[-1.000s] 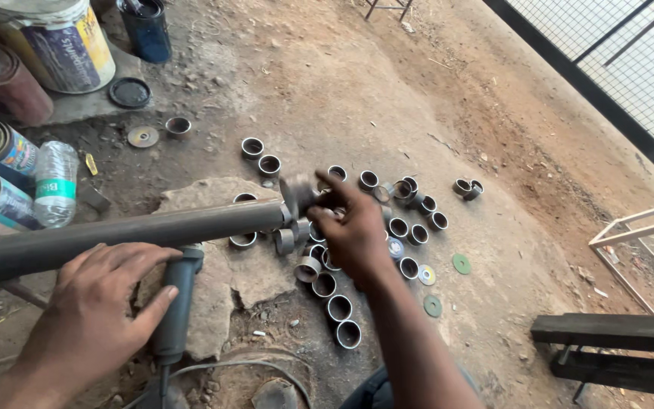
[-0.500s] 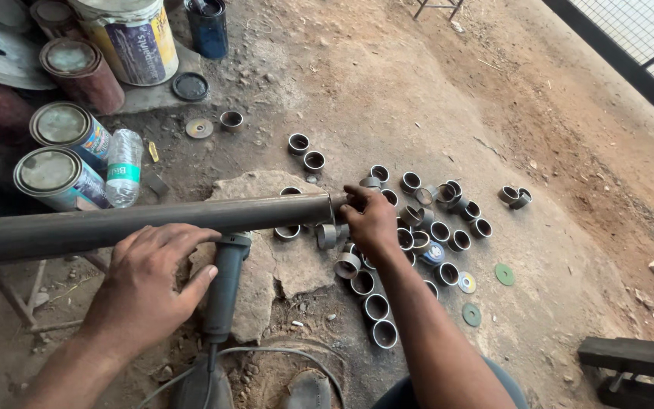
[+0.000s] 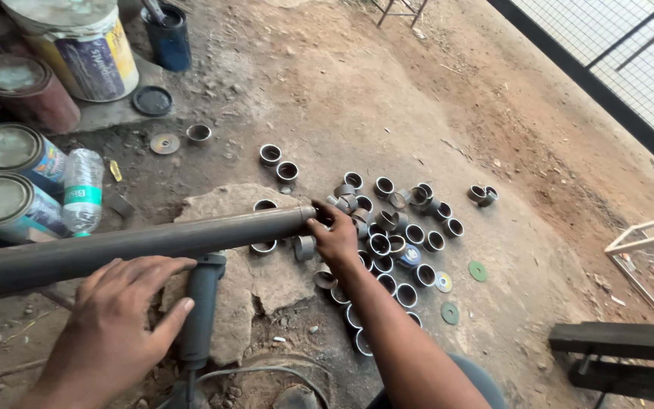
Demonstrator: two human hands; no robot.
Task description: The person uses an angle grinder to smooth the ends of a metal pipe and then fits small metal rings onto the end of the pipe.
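Right hand (image 3: 336,241) fingers clamped on the open end of a long, smooth grey steel pipe (image 3: 153,242), left hand (image 3: 123,310) spread flat on the pipe's middle, dark grinder handle (image 3: 200,307) below the pipe, short cut metal rings (image 3: 399,242) scattered on dusty ground beyond the pipe's end

- Left hand (image 3: 126,314) lies palm-down with fingers (image 3: 162,266) spread, near the lower left corner, forearm entering from below.
- Right hand (image 3: 336,238) reaches forward, fingers curled closed, arm stretched out from the bottom edge.
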